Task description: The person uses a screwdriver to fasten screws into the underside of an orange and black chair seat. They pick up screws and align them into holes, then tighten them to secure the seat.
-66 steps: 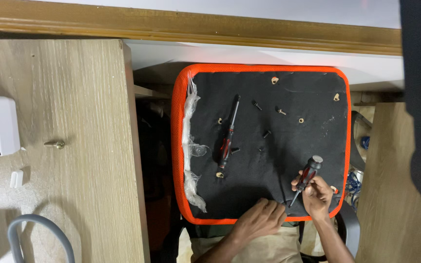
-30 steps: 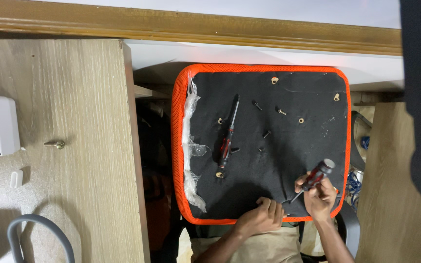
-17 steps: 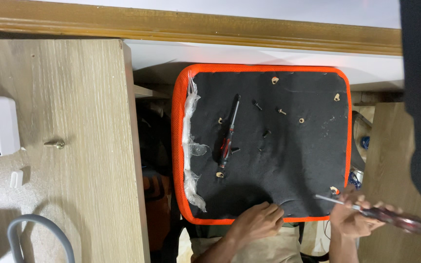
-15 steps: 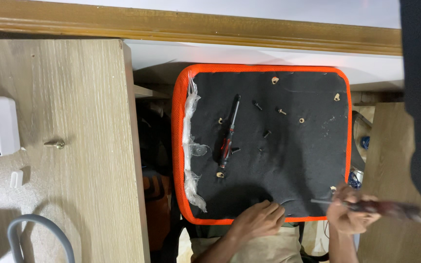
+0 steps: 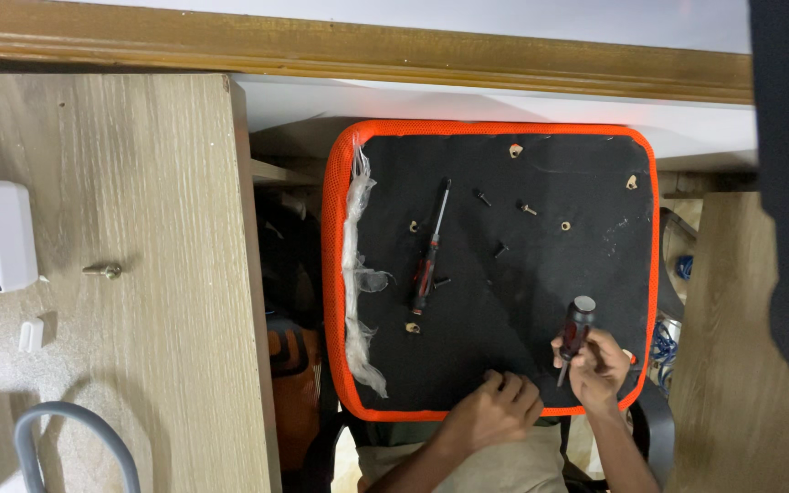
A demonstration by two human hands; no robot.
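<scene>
The right hand (image 5: 600, 365) grips a screwdriver (image 5: 575, 327) upright, tip down on the black seat base (image 5: 541, 292) near its front edge. The left hand (image 5: 497, 411) rests curled on that edge, holding nothing visible. A second screwdriver (image 5: 429, 251) and loose screws (image 5: 504, 224) lie farther up the base.

Screwdriver (image 5: 429, 248) on panel (image 5: 586, 265), probably among screws (image 5: 527, 208).

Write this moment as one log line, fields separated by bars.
right hand: grips dark-handled screwdriver, tip down | left hand: rests on black orange-rimmed panel | second red-black screwdriver: lies loose
</scene>
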